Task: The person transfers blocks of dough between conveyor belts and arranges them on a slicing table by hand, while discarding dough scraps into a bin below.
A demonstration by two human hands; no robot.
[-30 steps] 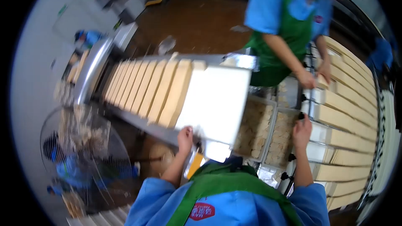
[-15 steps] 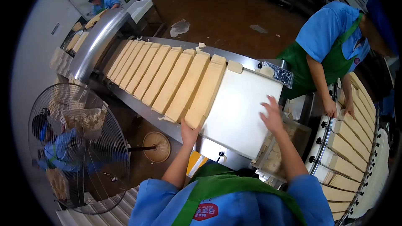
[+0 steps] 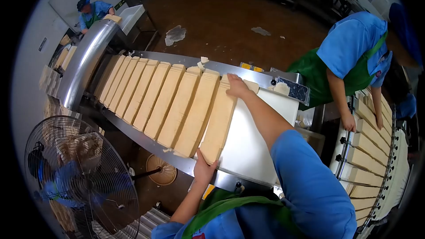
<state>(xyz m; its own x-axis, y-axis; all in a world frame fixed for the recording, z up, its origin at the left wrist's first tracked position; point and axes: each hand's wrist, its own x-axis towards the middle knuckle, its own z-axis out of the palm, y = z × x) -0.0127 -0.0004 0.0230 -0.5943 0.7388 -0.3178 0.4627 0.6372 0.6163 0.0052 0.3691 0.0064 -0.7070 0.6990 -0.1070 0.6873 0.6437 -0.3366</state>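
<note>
Long pale bread-like stacks lie side by side across a white belt between metal rails. The rightmost stack is between my two hands. My left hand is wrapped round its near end, by the near rail. My right hand grips its far end, the arm stretched over the belt. A small pale piece lies just right of that far end. A few scraps rest at the far rail.
At the right a co-worker leans over a second conveyor with similar stacks. A large fan stands at the lower left. A curved metal cover spans the belt's far left. Another person is behind it.
My right hand has moved from above the bare belt to the last stack's far end. My left hand remains at the near end. The view has shifted.
</note>
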